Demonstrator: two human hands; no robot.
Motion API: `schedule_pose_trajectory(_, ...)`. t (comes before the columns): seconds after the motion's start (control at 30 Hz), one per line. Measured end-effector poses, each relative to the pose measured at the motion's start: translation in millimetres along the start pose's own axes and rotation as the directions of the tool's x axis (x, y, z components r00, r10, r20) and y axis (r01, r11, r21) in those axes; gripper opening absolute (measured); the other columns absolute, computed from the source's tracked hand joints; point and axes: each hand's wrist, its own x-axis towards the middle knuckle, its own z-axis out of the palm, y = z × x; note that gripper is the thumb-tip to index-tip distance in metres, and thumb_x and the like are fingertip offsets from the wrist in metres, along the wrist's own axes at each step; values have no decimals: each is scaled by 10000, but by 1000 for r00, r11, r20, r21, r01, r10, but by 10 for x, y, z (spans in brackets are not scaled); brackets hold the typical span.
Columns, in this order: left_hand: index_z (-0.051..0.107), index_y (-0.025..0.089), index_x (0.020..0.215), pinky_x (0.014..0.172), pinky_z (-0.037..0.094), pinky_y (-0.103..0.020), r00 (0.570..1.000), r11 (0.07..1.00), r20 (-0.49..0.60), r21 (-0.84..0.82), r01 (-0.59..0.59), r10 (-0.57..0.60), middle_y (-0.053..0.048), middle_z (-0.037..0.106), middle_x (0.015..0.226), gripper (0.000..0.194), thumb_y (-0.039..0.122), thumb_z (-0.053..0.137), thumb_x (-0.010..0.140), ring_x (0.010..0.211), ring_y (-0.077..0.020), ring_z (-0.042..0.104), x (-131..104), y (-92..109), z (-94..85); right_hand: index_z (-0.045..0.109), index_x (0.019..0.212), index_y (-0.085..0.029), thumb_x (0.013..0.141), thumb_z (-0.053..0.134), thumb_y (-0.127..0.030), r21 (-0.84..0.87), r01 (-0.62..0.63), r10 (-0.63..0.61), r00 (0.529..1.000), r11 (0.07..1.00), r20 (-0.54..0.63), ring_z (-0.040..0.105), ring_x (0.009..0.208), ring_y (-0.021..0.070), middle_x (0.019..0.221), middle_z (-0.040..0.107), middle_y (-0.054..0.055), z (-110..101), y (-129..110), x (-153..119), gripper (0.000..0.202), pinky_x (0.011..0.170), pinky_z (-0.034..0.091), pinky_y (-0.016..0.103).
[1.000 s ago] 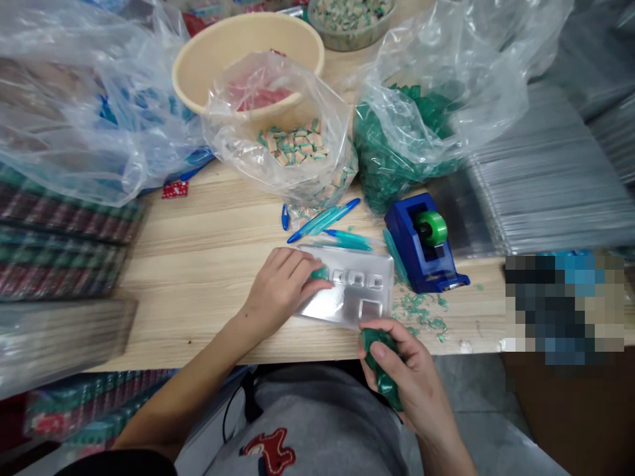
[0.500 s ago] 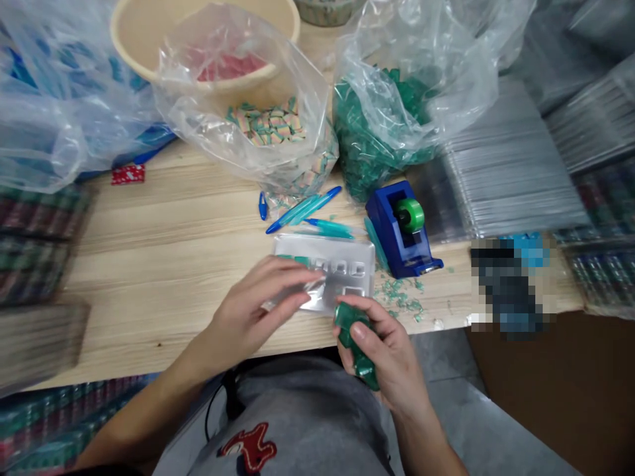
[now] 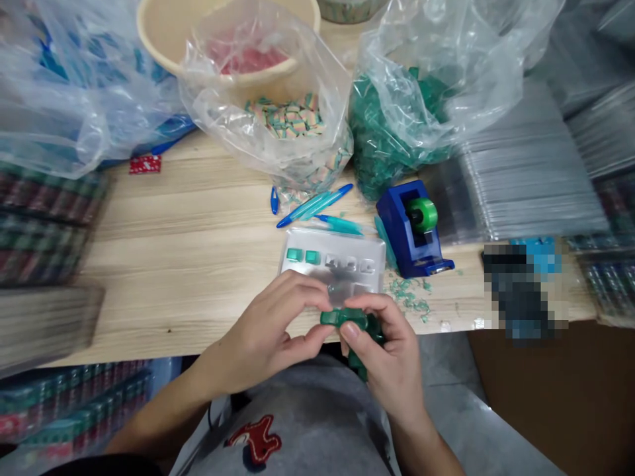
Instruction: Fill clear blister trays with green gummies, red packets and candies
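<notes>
Several green blocks [image 3: 358, 318] are gripped in my right hand [image 3: 389, 350], near the table's front edge. The thumb and fingers of my left hand [image 3: 282, 324] close on the left end of one of these blocks. Just beyond both hands lies a clear plastic tray [image 3: 337, 247] with small moulded hollows. Two green pieces, one [image 3: 294, 254] at the far left and another [image 3: 312, 257] beside it, sit in its back row. Other hollows in that row hold nothing. My hands cover part of the tray's front.
A blue tape dispenser [image 3: 403, 228] stands right of the tray, beside green scraps [image 3: 414, 297]. Behind are blue pens [image 3: 315, 206], a bag of striped pieces [image 3: 288, 119], a bag of green pieces [image 3: 377, 139] and a beige basin [image 3: 163, 56]. Stacked plastic trays [image 3: 536, 178] lie at right.
My left hand has moved from over the tray to the green blocks in my right hand and closed on one. Two green pieces in the tray now show clearly. The whole view has shifted slightly.
</notes>
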Motion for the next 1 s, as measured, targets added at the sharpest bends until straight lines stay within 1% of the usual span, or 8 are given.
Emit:
schedule_pose_trajectory(0.1, 521, 192, 992, 807, 501, -219, 1000, 1000, 11, -9, -28, 28, -17, 637, 954, 149, 96, 569, 889, 904, -114, 607, 18, 24, 20, 722, 928, -315, 804, 756, -236, -32, 46, -48, 998, 998, -42, 543, 523, 45, 671, 604, -72, 0, 21, -25, 151, 494, 445, 130)
schedule_pose_trajectory(0.23, 528, 213, 1037, 806, 515, -241, 999, 999, -9, -33, -34, 34, -20, 643, 951, 198, 91, 560, 884, 900, -129, 614, 28, 3, 3, 724, 1011, -319, 840, 727, -308, 3, 7, -7, 999, 1000, 46, 533, 488, 49, 711, 592, -58, -90, -24, -14, 172, 456, 432, 157)
schedule_pose_trajectory(0.4, 553, 197, 1161, 858, 523, -264, 996, 991, 33, 105, -84, 81, -65, 634, 1034, 290, 79, 554, 896, 987, -159, 617, 32, 10, -91, 729, 1052, -330, 841, 716, -257, -238, 77, -65, 996, 968, 60, 590, 583, 85, 710, 645, -55, -173, -191, 44, 224, 580, 501, 203)
schedule_pose_trajectory(0.47, 566, 182, 1156, 854, 527, -260, 991, 984, 69, 134, -119, 111, -72, 633, 1033, 271, 85, 554, 904, 991, -162, 618, 39, 31, -111, 728, 1051, -325, 816, 729, -200, -341, 118, -92, 991, 933, 93, 653, 688, 115, 801, 711, -41, -156, -248, 59, 266, 653, 536, 230)
schedule_pose_trajectory(0.57, 578, 179, 1095, 852, 529, -260, 988, 978, 80, 153, -143, 132, -66, 638, 1012, 205, 93, 561, 909, 983, -158, 620, 53, 65, -115, 716, 1034, -333, 837, 693, -149, -398, 204, -158, 977, 894, 145, 693, 818, 125, 928, 751, -45, -129, -283, 55, 270, 747, 550, 243)
schedule_pose_trajectory(0.63, 570, 179, 1062, 844, 534, -257, 987, 979, 81, 137, -151, 141, -62, 644, 1003, 171, 98, 560, 912, 970, -152, 626, 63, 82, -105, 712, 1009, -345, 858, 675, -142, -398, 244, -196, 968, 884, 156, 692, 833, 113, 917, 750, -61, -126, -273, 38, 256, 758, 543, 230)
schedule_pose_trajectory(0.87, 540, 213, 1034, 744, 560, -275, 989, 988, -32, 67, -140, 143, -31, 671, 893, 202, 76, 546, 886, 850, -147, 656, 74, 86, -22, 714, 958, -340, 870, 691, -201, -287, 207, -219, 976, 936, -10, 570, 559, 73, 857, 732, -61, -83, -110, -40, 167, 571, 490, 216)
schedule_pose_trajectory(1.0, 539, 238, 1003, 727, 559, -296, 989, 994, -93, 22, -112, 113, -16, 662, 851, 208, 82, 563, 867, 829, -153, 646, 27, 72, 35, 716, 918, -292, 864, 698, -231, -177, 156, -176, 979, 972, -100, 546, 499, 78, 729, 682, -41, -24, -39, -70, 83, 493, 458, 213)
